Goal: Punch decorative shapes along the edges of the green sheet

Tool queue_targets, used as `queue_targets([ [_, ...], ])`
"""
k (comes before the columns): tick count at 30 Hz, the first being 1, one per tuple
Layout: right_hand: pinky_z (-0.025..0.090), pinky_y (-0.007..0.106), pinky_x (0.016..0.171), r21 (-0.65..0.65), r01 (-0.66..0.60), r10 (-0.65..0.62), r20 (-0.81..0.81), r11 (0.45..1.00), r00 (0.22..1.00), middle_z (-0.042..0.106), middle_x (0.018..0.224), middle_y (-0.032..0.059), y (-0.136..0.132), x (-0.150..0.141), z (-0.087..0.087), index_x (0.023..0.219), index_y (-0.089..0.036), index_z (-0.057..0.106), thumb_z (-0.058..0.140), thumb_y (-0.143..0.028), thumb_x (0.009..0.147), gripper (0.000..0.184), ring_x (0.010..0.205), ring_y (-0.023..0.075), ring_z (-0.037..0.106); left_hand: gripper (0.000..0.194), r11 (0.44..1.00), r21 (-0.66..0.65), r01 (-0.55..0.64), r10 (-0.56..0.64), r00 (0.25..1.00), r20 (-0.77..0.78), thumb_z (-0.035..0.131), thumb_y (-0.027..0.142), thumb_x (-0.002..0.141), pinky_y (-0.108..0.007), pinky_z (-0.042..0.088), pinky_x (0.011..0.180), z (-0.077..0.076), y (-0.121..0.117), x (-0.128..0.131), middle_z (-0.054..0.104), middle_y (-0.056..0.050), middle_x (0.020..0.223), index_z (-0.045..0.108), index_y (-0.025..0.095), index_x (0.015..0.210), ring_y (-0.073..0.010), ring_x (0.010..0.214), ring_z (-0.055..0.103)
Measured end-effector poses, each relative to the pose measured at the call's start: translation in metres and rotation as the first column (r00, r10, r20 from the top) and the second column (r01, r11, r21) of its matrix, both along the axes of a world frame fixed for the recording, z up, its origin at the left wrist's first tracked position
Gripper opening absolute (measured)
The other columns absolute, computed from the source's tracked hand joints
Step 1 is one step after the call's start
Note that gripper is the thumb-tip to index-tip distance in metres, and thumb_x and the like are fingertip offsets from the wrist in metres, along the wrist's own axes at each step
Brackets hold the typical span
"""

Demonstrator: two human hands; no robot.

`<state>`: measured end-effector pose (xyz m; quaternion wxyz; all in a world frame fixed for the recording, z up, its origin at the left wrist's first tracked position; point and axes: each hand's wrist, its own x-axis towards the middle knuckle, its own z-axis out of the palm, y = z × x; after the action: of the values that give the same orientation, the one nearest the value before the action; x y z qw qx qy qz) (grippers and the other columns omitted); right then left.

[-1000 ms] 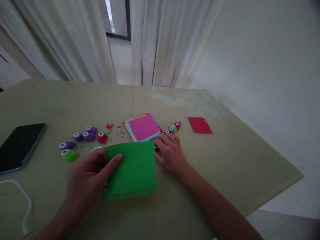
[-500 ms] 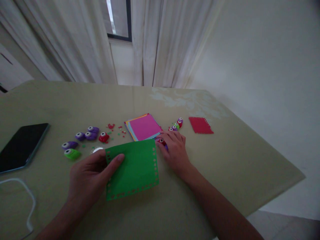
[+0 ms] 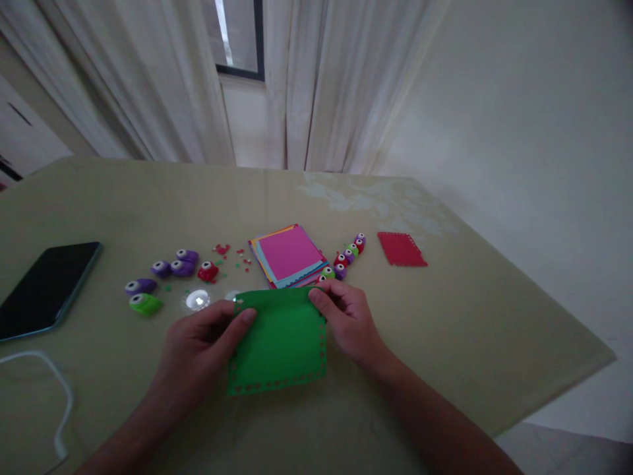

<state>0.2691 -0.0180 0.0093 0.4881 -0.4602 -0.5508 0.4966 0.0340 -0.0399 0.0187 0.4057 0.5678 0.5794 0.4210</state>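
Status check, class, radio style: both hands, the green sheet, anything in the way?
Left hand gripping green sheet, left edge. Right hand pinching its top right corner. Eyed figures just beyond; no apparent obstruction.

A pale olive-beige table (image 3: 445,336) carries everything, with a whitish floral pattern (image 3: 356,191) near its far right edge. At the left lies a dark-screened tablet (image 3: 47,287), with a white cable (image 3: 64,389) curving nearer the front edge. Beside it sits a loose group of one-eyed craft punches (image 3: 182,268): four purple, one green, one red. Small red, green and whitish paper scraps (image 3: 222,249) are scattered around the red one, and a shiny clear round piece (image 3: 197,300) lies nearby. Mid-table, a fanned stack of coloured paper (image 3: 291,252) has pink uppermost; just right of it runs a slanting row of more punches (image 3: 349,255). Farther right, a red sheet (image 3: 401,249) with punched edges lies flat.
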Motion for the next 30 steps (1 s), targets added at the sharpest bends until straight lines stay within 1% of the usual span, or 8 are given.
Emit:
queue_targets([
  [3, 0.032, 0.026, 0.053, -0.02, 0.016, -0.017, -0.012, 1.0, 1.0, 0.045, 0.064, -0.0035, 0.001, 0.001, 0.001, 0.076, -0.02, 0.066, 0.071, -0.055, 0.093, 0.039, 0.058, 0.0123, 0.039, 0.039, 0.999, 0.032, 0.012, -0.012, 1.0, -0.019, 0.073, 0.057, 0.084, -0.022, 0.034, 0.043, 0.0, 0.001, -0.001, 0.052, 0.004, 0.056, 0.069, 0.022, 0.068, -0.0129, 0.049, 0.046],
  [6, 0.033, 0.026, 0.052, -0.052, 0.023, -0.024, -0.032, 0.998, 0.999, 0.046, 0.064, -0.0038, 0.002, 0.0, 0.001, 0.078, -0.02, 0.068, 0.073, -0.054, 0.091, 0.037, 0.057, 0.012, 0.041, 0.038, 0.999, 0.039, -0.029, 0.029, 1.0, -0.009, 0.071, 0.056, 0.086, -0.021, 0.035, 0.044, 0.003, 0.001, -0.001, 0.052, 0.004, 0.057, 0.069, 0.022, 0.069, -0.0129, 0.051, 0.047],
  [9, 0.038, 0.025, 0.053, -0.09, 0.003, -0.011, -0.092, 0.996, 0.996, 0.051, 0.064, -0.0039, 0.003, -0.001, 0.0, 0.082, -0.021, 0.07, 0.078, -0.05, 0.088, 0.03, 0.057, 0.0116, 0.046, 0.036, 0.998, 0.058, -0.036, 0.037, 0.999, -0.021, 0.069, 0.054, 0.088, -0.021, 0.035, 0.043, 0.004, 0.001, -0.001, 0.054, 0.003, 0.057, 0.071, 0.022, 0.072, -0.0129, 0.05, 0.048],
  [11, 0.042, 0.024, 0.055, -0.114, -0.012, -0.004, -0.146, 0.993, 0.989, 0.056, 0.066, -0.0038, 0.004, -0.001, -0.001, 0.084, -0.021, 0.071, 0.084, -0.046, 0.082, 0.028, 0.059, 0.0116, 0.05, 0.035, 0.997, 0.067, -0.039, 0.042, 0.998, -0.038, 0.069, 0.055, 0.088, -0.021, 0.036, 0.043, 0.003, 0.003, -0.004, 0.056, 0.003, 0.058, 0.072, 0.023, 0.074, -0.0133, 0.051, 0.049],
  [14, 0.048, 0.025, 0.06, -0.149, -0.011, -0.02, -0.21, 0.989, 0.978, 0.064, 0.073, -0.0027, 0.006, -0.002, -0.002, 0.087, -0.022, 0.07, 0.091, -0.039, 0.074, 0.03, 0.065, 0.0125, 0.058, 0.036, 0.994, 0.056, -0.091, 0.095, 0.993, -0.067, 0.068, 0.057, 0.088, -0.021, 0.038, 0.044, 0.0, 0.006, -0.008, 0.06, 0.002, 0.061, 0.075, 0.023, 0.079, -0.0142, 0.053, 0.051],
  [16, 0.052, 0.026, 0.064, -0.162, -0.019, -0.02, -0.234, 0.987, 0.972, 0.068, 0.078, -0.0014, 0.007, -0.002, -0.004, 0.089, -0.022, 0.071, 0.093, -0.037, 0.072, 0.032, 0.068, 0.0134, 0.062, 0.036, 0.99, 0.063, -0.127, 0.132, 0.988, -0.085, 0.068, 0.058, 0.088, -0.021, 0.039, 0.045, -0.001, 0.007, -0.01, 0.061, 0.002, 0.061, 0.076, 0.024, 0.081, -0.0146, 0.053, 0.052],
  [23, 0.057, 0.027, 0.071, -0.197, -0.128, 0.064, -0.303, 0.972, 0.951, 0.072, 0.081, -0.0015, 0.007, -0.001, -0.009, 0.097, -0.023, 0.072, 0.095, -0.032, 0.07, 0.037, 0.073, 0.0139, 0.068, 0.037, 0.959, 0.096, -0.265, 0.272, 0.96, -0.064, 0.069, 0.058, 0.087, -0.022, 0.039, 0.047, 0.006, 0.001, -0.003, 0.058, 0.002, 0.06, 0.075, 0.023, 0.076, -0.0146, 0.055, 0.05],
  [30, 0.057, 0.027, 0.073, -0.235, -0.228, 0.156, -0.29, 0.945, 0.944, 0.073, 0.084, -0.0019, 0.005, -0.002, -0.011, 0.099, -0.022, 0.071, 0.095, -0.027, 0.07, 0.037, 0.074, 0.0134, 0.069, 0.037, 0.94, 0.131, -0.315, 0.323, 0.945, -0.044, 0.071, 0.058, 0.085, -0.023, 0.038, 0.044, 0.005, 0.003, -0.005, 0.059, 0.003, 0.061, 0.075, 0.022, 0.08, -0.0147, 0.053, 0.05],
])
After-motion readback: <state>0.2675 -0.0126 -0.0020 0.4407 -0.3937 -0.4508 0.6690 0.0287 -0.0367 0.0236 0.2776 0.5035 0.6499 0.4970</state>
